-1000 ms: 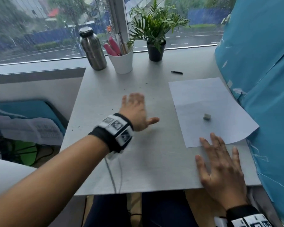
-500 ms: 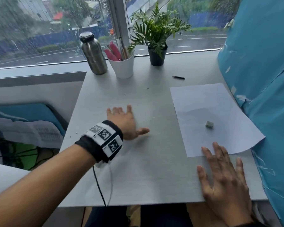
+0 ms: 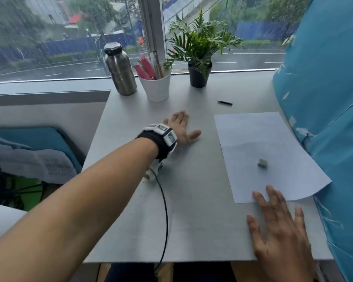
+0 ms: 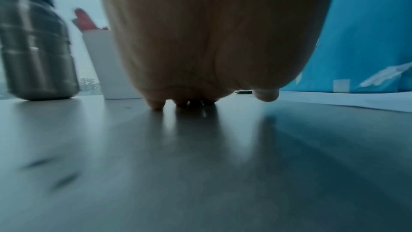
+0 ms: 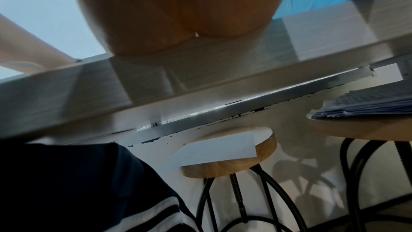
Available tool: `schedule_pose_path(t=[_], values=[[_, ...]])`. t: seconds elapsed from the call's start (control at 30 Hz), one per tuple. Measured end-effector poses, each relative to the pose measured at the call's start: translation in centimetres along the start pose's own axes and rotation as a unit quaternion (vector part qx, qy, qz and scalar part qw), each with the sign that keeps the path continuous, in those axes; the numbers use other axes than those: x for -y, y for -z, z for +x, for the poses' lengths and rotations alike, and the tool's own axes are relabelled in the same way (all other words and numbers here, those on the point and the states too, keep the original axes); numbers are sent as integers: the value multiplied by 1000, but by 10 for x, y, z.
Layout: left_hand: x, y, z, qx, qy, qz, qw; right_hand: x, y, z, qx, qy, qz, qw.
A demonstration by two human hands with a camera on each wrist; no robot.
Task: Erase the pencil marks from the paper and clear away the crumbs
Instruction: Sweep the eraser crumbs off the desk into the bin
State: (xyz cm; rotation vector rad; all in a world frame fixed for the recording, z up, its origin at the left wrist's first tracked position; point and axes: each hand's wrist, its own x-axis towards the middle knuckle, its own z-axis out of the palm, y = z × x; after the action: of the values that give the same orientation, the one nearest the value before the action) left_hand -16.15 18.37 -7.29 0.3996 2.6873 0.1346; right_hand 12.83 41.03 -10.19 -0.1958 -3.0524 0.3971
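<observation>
A white sheet of paper (image 3: 261,151) lies on the right half of the grey table (image 3: 192,220), with a small grey eraser (image 3: 262,163) resting on its lower middle. My left hand (image 3: 180,127) lies flat on the table left of the paper, fingers straight and pointing toward the window; in the left wrist view its fingertips (image 4: 157,106) touch the tabletop. My right hand (image 3: 277,226) rests flat near the front edge, its fingertips (image 3: 271,192) on the paper's near edge. Tiny dark crumbs (image 3: 140,195) lie by the left wrist.
At the back stand a steel bottle (image 3: 119,70), a white cup of pens (image 3: 155,84) and a potted plant (image 3: 199,55). A black pen (image 3: 224,102) lies beyond the paper. Blue fabric (image 3: 330,119) borders the right side. Wooden stools (image 5: 229,154) stand under the table.
My left hand slid left and toward me across the table, then away toward the window. The right hand stayed by the paper's near edge. The eraser has not moved.
</observation>
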Motion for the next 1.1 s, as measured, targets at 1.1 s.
schedule_pose_path(t=[1.1], values=[[55, -16, -151, -6, 95, 50, 994, 1, 3, 1, 9, 0, -7, 1000]])
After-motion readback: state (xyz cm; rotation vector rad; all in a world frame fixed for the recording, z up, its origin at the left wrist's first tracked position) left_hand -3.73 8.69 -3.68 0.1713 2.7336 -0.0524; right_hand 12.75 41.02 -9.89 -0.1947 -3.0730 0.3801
